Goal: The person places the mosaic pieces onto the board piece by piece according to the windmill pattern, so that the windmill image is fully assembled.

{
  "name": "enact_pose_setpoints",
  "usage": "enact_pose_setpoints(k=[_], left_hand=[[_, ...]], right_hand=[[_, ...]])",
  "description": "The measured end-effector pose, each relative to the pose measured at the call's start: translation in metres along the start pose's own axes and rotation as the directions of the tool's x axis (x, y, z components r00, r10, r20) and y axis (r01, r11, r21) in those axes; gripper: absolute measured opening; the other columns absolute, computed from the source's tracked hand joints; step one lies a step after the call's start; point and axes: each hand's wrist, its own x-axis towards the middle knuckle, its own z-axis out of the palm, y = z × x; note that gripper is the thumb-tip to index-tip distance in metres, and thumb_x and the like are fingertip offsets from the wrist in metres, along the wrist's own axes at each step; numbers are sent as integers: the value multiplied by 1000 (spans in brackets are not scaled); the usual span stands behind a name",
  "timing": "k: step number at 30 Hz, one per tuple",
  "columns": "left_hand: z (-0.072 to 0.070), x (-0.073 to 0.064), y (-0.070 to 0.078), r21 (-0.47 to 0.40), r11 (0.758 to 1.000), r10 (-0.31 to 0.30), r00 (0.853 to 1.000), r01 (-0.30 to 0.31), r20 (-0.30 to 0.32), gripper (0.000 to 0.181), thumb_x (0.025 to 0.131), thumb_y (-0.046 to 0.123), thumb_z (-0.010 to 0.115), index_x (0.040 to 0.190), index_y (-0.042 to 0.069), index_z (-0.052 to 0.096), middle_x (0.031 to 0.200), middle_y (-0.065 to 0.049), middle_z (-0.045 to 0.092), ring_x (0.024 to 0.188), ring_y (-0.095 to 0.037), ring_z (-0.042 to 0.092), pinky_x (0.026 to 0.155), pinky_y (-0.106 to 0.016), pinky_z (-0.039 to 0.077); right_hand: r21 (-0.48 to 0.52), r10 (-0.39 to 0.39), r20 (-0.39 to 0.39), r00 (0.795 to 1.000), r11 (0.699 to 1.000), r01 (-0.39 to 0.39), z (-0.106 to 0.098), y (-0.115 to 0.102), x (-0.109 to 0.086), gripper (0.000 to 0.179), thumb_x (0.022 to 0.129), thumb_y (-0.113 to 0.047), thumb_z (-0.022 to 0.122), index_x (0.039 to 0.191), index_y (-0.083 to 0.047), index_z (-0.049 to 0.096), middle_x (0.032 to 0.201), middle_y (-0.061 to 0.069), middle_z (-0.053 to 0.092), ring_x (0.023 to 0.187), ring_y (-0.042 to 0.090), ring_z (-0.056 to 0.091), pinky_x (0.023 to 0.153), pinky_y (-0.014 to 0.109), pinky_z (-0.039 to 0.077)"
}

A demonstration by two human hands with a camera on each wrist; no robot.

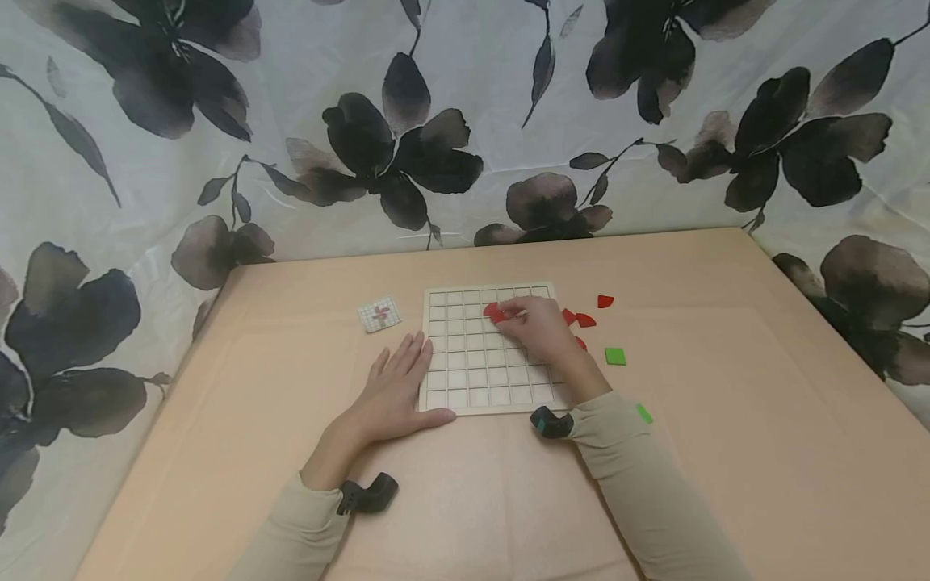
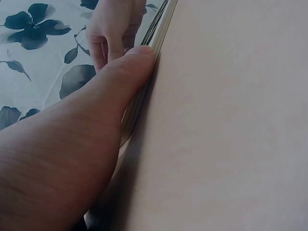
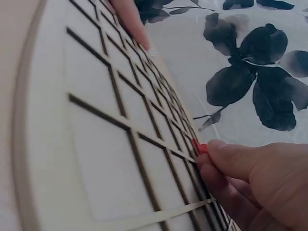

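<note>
A white grid board (image 1: 458, 379) with dark lines lies on the table. My right hand (image 1: 536, 327) reaches over its upper right part. Between thumb and index finger it pinches a small red tile (image 3: 203, 148), low over the grid squares. Another bit of red (image 3: 195, 145) shows right beside that tile at the grid in the right wrist view. My left hand (image 1: 395, 389) rests at the board's lower left corner, fingers extended along the left edge. In the left wrist view its thumb (image 2: 139, 57) presses against the board's near edge.
Several loose red tiles, one a rounded wedge (image 1: 585, 320) and one farther back (image 1: 605, 301), lie right of the board. A green square tile (image 1: 615, 356) and another green tile (image 1: 644, 413) lie nearer. Left of the board is a small gridded card (image 1: 379, 315) with a red flower pattern.
</note>
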Motion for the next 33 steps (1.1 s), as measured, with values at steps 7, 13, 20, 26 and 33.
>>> enact_pose_setpoints(k=[7, 13, 20, 26, 33], left_hand=[[1, 2, 0, -1, 1000, 4, 1000, -4, -1, 112, 76, 78, 51, 153, 7, 12, 161, -11, 6, 149, -26, 0, 117, -55, 2], [2, 3, 0, 2, 1000, 5, 1000, -5, -1, 112, 76, 78, 51, 153, 7, 11, 161, -10, 5, 149, -26, 0, 117, -55, 2], [2, 3, -1, -1, 1000, -5, 1000, 5, 8, 112, 77, 78, 50, 153, 7, 10, 161, -10, 3, 149, -26, -1, 117, -55, 1], [2, 3, -1, 1, 1000, -6, 1000, 6, 13, 112, 76, 78, 50, 153, 7, 9, 161, -10, 3, 149, -26, -1, 117, -54, 0], [1, 2, 0, -5, 1000, -4, 1000, 4, 6, 112, 77, 77, 52, 153, 6, 11, 161, -11, 5, 149, -27, 0, 117, -55, 1]], right_hand=[[-135, -62, -33, 998, 989, 57, 9, 2, 2, 37, 84, -24, 73, 119, -13, 68, 116, 7, 67, 105, 22, 59, 91, 37, 51], [-206, -72, -54, 996, 977, 59, 12, 1, 1, 39, 84, -26, 73, 120, -11, 68, 109, 7, 67, 100, 22, 59, 88, 36, 51], [-218, -73, -59, 996, 974, 59, 12, -1, 0, 38, 85, -25, 73, 120, -12, 68, 105, 6, 67, 93, 20, 57, 82, 33, 52], [-202, -56, -59, 997, 978, 43, 10, -3, -1, 35, 85, -24, 72, 118, -13, 69, 109, 6, 67, 97, 21, 57, 87, 34, 52], [-177, -35, -66, 997, 984, 23, 6, -1, 0, 33, 86, -28, 71, 116, -14, 70, 107, 5, 66, 95, 20, 57, 82, 32, 52]])
